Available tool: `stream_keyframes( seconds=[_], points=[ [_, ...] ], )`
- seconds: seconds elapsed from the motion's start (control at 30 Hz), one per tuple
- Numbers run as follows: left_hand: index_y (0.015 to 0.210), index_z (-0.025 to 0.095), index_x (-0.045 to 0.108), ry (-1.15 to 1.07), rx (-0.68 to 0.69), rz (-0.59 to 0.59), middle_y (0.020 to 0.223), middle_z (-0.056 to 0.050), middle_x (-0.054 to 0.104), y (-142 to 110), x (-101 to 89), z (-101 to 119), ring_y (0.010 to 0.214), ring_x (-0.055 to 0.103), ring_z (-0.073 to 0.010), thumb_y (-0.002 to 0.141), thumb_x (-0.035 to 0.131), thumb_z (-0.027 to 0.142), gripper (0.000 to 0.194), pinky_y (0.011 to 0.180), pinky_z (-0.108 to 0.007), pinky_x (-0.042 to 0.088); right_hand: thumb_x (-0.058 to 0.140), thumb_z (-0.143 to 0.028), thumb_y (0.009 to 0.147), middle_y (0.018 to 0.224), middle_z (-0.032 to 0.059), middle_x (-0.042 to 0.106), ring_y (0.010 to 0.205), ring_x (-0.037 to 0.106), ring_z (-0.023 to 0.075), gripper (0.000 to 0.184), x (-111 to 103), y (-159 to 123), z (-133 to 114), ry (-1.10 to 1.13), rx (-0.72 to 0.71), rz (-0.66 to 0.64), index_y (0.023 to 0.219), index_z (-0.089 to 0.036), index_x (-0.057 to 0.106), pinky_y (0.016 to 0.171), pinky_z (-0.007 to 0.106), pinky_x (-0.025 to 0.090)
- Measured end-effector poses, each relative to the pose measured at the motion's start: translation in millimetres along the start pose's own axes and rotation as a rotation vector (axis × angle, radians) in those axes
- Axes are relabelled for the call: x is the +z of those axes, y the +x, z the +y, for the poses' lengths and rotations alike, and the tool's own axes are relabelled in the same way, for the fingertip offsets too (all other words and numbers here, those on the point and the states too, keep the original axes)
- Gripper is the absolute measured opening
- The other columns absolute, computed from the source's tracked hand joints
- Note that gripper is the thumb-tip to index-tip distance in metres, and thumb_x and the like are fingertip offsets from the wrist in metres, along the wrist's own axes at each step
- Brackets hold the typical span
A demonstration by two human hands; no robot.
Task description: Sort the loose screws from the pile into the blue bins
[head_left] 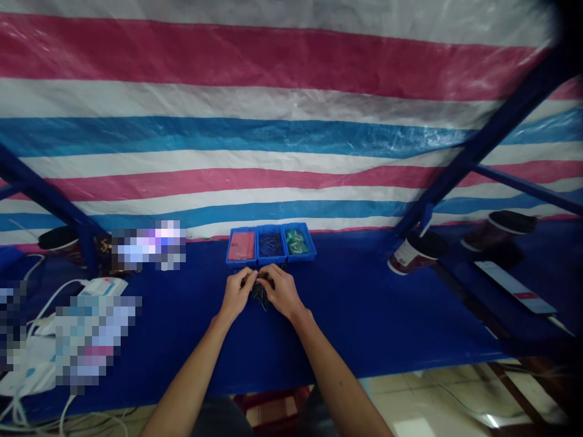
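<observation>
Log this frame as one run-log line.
left hand: on dark fasteners | right hand: on them too | behind: blue parts bins

I see glossy plastic tarp (291, 145) up top, matt blue plastic bins (270, 246) at centre, and what look like dark metal pins (260, 296) just below them.

Now you've got striped tarp (255, 139) hanging ahead, blue metal frame (496, 133) slanting right, two lidded cups (416, 252) right on blue table cover (364, 321), white power strip (102, 288) left.
</observation>
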State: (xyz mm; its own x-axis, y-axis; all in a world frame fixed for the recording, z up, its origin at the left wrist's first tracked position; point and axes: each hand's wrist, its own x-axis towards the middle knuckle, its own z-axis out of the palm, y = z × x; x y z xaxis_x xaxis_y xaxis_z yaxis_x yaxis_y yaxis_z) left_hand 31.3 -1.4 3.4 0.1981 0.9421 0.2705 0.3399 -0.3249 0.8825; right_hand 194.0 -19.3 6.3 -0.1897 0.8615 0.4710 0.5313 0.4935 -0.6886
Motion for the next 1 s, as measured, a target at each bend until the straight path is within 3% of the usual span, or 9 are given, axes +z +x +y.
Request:
stream_keyframes(
  seconds=[0.33,0.57,0.7,0.87,1.0],
  points=[
    [0.064,0.018,0.048,-0.015,0.008,-0.055,0.055,0.004,0.045,-1.3,-1.0,2.9,0.052,0.043,-0.0110,0.097,0.048,0.043,0.041,0.056,-0.023,0.032,0.046,-0.022,0.102,0.097,0.0066,0.067,0.087,0.066,0.0176,0.022,7.3,-0.8,8.0,0.061,-0.039,0.021,0.105,-0.021,0.067,0.080,0.027,0.050],
    [0.062,0.018,0.048,-0.030,-0.002,-0.017,0.053,0.004,0.046,-1.4,-1.6,2.6,0.051,0.043,-0.0113,0.097,0.048,0.044,0.043,0.055,-0.023,0.032,0.045,-0.029,0.103,0.109,0.0069,0.069,0.098,0.067,0.0192,0.025,5.0,-1.5,3.7,0.046,0.009,-0.019,0.124,-0.022,0.058,0.084,0.028,0.050],
    [0.061,0.018,0.047,-0.057,0.000,-0.006,0.053,0.004,0.045,-1.3,-0.6,2.3,0.050,0.041,-0.0107,0.097,0.047,0.043,0.044,0.054,-0.023,0.031,0.049,-0.031,0.102,0.095,0.0048,0.069,0.085,0.066,0.0181,0.015,4.0,-1.2,1.7,0.005,0.012,-0.016,0.105,-0.021,0.061,0.075,0.026,0.047],
    [0.063,0.017,0.050,-0.054,-0.002,-0.030,0.053,0.004,0.046,-1.9,-0.8,3.2,0.051,0.044,-0.0114,0.097,0.047,0.045,0.044,0.055,-0.023,0.033,0.043,-0.027,0.104,0.089,0.0039,0.067,0.076,0.063,0.0162,0.020,6.5,-1.5,3.9,-0.044,0.005,-0.008,0.096,-0.022,0.060,0.070,0.024,0.042],
    [0.061,0.017,0.052,-0.016,-0.003,-0.047,0.050,0.004,0.045,-2.3,-1.5,1.2,0.049,0.044,-0.0112,0.096,0.049,0.046,0.045,0.053,-0.023,0.032,0.041,-0.028,0.104,0.072,0.0007,0.063,0.063,0.060,0.0152,0.028,6.4,-2.3,6.0,-0.121,0.054,-0.033,0.082,-0.022,0.057,0.060,0.023,0.036]
  ],
)
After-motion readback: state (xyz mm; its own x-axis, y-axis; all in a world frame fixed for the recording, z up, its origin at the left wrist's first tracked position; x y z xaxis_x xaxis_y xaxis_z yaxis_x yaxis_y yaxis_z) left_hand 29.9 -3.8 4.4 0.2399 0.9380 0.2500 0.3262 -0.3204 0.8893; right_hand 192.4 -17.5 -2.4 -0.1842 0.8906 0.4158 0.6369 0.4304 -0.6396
